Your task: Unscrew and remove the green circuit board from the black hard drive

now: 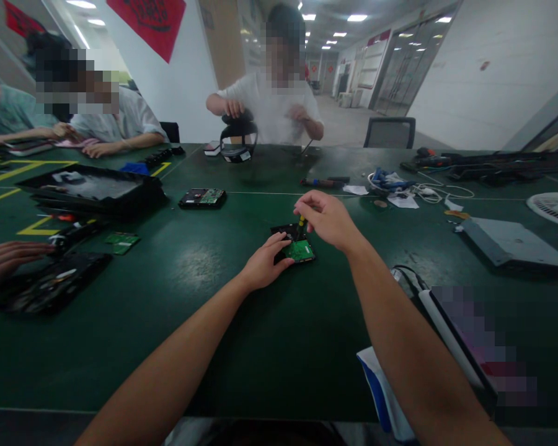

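Note:
A hard drive (pixel 302 251) with a green circuit board on its upper face lies flat on the dark green table. My left hand (pixel 266 263) steadies it from the left, with fingers on its top and the thumb at the near edge. In my right hand (pixel 329 220) is a small screwdriver (pixel 302 222) with a yellow and black handle, pinched near its top. It stands nearly upright over the drive, beside the green board. Its tip is too small to make out against the dark case.
Another hard drive (pixel 202 197) lies farther left, before a stack of black trays (pixel 93 189). A co-worker's hand (pixel 13 263) is at left near a loose green board (pixel 122 241). A grey metal box (pixel 516 241), cables (pixel 428 191) and a blurred-out device (pixel 465 341) lie right.

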Motion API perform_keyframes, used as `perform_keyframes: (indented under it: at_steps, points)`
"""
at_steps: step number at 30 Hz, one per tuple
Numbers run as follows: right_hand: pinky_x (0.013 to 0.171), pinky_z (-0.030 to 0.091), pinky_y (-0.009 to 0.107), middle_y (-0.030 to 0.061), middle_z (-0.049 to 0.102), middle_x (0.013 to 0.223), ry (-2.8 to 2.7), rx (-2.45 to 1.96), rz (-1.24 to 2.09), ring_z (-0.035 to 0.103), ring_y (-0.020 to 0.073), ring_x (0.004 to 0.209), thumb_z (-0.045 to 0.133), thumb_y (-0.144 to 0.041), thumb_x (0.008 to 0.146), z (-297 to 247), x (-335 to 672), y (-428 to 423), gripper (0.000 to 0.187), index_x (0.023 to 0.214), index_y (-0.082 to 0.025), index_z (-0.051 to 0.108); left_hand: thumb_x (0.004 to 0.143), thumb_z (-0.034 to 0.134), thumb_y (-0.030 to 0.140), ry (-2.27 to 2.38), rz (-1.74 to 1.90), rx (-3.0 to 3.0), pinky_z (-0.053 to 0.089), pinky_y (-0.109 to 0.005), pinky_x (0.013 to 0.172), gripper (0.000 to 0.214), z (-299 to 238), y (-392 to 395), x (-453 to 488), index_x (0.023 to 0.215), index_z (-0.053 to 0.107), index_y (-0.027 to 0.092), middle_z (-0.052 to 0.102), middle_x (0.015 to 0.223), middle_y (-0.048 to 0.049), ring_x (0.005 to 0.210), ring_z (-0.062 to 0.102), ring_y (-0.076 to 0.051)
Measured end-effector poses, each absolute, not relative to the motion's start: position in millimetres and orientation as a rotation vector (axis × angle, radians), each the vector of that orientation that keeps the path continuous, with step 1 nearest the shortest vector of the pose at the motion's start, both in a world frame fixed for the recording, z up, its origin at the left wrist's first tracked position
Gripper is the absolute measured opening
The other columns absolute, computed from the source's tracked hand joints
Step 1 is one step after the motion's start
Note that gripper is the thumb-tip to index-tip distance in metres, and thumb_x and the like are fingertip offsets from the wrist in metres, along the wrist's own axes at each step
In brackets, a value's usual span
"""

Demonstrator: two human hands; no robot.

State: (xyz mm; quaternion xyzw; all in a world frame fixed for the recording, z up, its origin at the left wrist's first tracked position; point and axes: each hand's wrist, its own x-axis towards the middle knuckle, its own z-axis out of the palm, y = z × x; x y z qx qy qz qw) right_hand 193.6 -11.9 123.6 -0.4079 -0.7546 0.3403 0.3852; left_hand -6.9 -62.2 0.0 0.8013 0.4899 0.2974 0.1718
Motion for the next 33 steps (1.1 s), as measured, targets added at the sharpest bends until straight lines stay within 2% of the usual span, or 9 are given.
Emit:
perform_keyframes:
  at_steps: [3,7,12,17,24,29,33]
  points:
    - [0.057,0.049,0.029,0.0049,0.072,0.097,-1.913,-1.036,0.933,0.061,0.0127,0.062,0.051,-0.043,0.099,122.5,192.1,-11.7,0.025,0.103,-0.024,0.067,0.096,0.062,0.042,1.394,0.837,2.269,0.031,-0.05,0.127,0.054,1.2,-62.6,-6.3,0.145,0.054,0.021,0.043,0.162,-0.0105,0.153,0.035,-0.029]
    - [0.058,0.049,0.029,0.0026,0.069,0.083,-1.958,-0.975,0.987,0.064,0.0156,0.065,0.047,-0.036,0.1,120.5,193.5,-10.1,0.027,0.114,-0.025,0.068,0.096,0.062,0.042,1.399,0.836,2.272,0.031,-0.049,0.127,0.054,2.5,-63.4,-5.7,0.144,0.055,0.019,0.043,0.162,-0.0113,0.153,0.035,-0.029]
    - [0.067,0.051,0.033,0.0052,0.072,0.097,-1.972,-0.96,0.849,0.063,0.0166,0.072,0.06,-0.042,0.094,122.0,195.6,-9.9,0.022,0.101,-0.023,0.069,0.096,0.061,0.043,1.39,0.844,2.29,0.03,-0.049,0.127,0.054,0.7,-62.9,-6.3,0.145,0.054,0.019,0.043,0.162,-0.0111,0.153,0.035,-0.028]
    - [0.066,0.049,0.033,0.0055,0.071,0.092,-1.942,-1.07,0.805,0.062,0.0182,0.075,0.063,-0.035,0.089,124.7,196.1,-10.2,0.014,0.091,-0.022,0.066,0.096,0.062,0.043,1.401,0.832,2.278,0.03,-0.049,0.127,0.055,0.6,-62.9,-6.9,0.145,0.054,0.021,0.043,0.162,-0.0108,0.153,0.035,-0.028]
    - [0.06,0.048,0.03,0.004,0.073,0.1,-1.977,-0.985,0.913,0.059,0.0122,0.061,0.054,-0.041,0.097,128.4,194.2,-17.2,0.023,0.095,-0.023,0.068,0.096,0.062,0.042,1.405,0.835,2.275,0.03,-0.05,0.127,0.054,3.1,-64.2,-5.7,0.145,0.054,0.02,0.042,0.162,-0.0107,0.154,0.034,-0.028]
    - [0.057,0.047,0.029,0.0049,0.073,0.099,-1.936,-1.036,0.994,0.061,0.0135,0.063,0.049,-0.033,0.096,127.6,194.2,-14.9,0.024,0.104,-0.023,0.07,0.096,0.062,0.043,1.405,0.829,2.269,0.03,-0.05,0.127,0.054,2.4,-63.2,-5.8,0.145,0.054,0.021,0.042,0.163,-0.0105,0.153,0.035,-0.029]
    - [0.06,0.045,0.029,0.0035,0.072,0.093,-1.978,-1.014,0.876,0.059,0.0146,0.067,0.053,-0.036,0.095,128.2,196.5,-13.5,0.023,0.102,-0.024,0.071,0.096,0.061,0.043,1.407,0.828,2.273,0.03,-0.049,0.127,0.055,2.3,-63.5,-6.1,0.145,0.054,0.019,0.042,0.163,-0.0111,0.154,0.034,-0.028]
